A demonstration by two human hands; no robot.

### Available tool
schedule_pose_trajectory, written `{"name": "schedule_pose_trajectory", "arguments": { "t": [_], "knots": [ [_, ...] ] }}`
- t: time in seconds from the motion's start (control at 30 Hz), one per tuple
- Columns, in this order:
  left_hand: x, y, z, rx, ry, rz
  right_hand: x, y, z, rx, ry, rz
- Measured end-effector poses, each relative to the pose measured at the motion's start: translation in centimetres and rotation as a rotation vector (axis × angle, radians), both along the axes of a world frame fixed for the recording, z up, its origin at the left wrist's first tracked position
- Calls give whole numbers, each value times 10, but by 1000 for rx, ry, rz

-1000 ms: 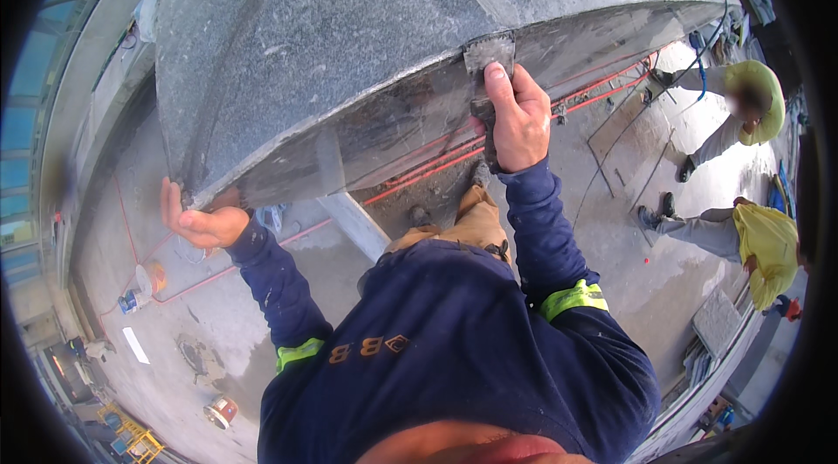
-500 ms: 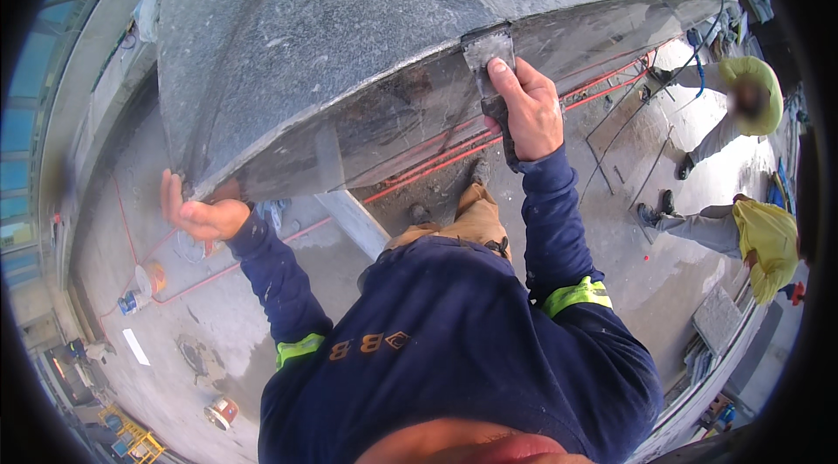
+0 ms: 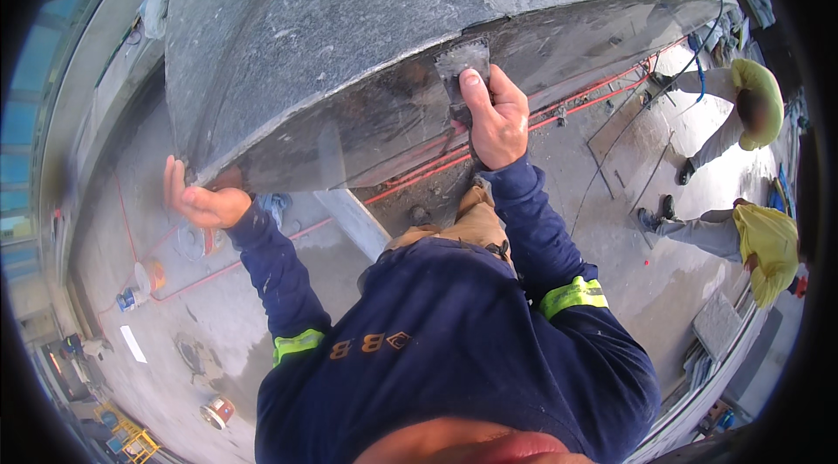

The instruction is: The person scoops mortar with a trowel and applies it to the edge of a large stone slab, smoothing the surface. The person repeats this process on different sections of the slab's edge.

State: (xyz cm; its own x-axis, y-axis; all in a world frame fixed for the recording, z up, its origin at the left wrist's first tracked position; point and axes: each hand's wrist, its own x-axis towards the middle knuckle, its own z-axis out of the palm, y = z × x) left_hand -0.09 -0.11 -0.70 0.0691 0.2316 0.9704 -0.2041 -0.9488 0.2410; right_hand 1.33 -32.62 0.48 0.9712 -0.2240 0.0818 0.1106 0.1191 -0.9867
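My right hand (image 3: 496, 119) is closed round a putty knife (image 3: 463, 67) with a wide blade, grey and smeared. The thumb presses on the blade, which lies against the polished front face of a grey stone slab (image 3: 323, 27), just below its upper edge. A dark patch shows along that edge just right of the blade. At the slab's near left corner, my left hand (image 3: 209, 202) is cupped palm upward with the fingers stretched and the thumb apart. Whether its fingertips touch the corner I cannot tell.
A pale board (image 3: 353, 221) slants under the slab. Red lines (image 3: 419, 174) run along the floor below. Two people (image 3: 755, 106) in yellow-green tops stand at the right near thin rods. Buckets (image 3: 148, 276) stand at the left. Stone slabs (image 3: 717, 324) are stacked lower right.
My right hand has moved left and slightly down along the slab's front with the putty knife, off the dark patch on the edge. My left hand stays almost in place.
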Motion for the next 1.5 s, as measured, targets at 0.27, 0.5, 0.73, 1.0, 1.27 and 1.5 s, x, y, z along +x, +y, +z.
{"name": "schedule_pose_trajectory", "arguments": {
  "t": [0.27,0.5,0.73,1.0,1.27,1.5],
  "knots": [
    [-1,-6,2,-31,13,-31,14,15,-14,69,-58,-30],
    [1,-1,-2,-23,10,-34,13,18,-10,22,33,-12],
    [0,-8,6,-37,17,-33,8,-7,0,-91,100,76],
    [1,-4,-1,-64,16,-44,-14,-23,-12,-184,82,-23],
    [1,0,-1,-14,-4,-33,-19,-32,43,-1152,-366,-145],
    [1,1,-2,-6,-18,-48,-11,-20,61,-1293,-289,-111]
  ]
}}
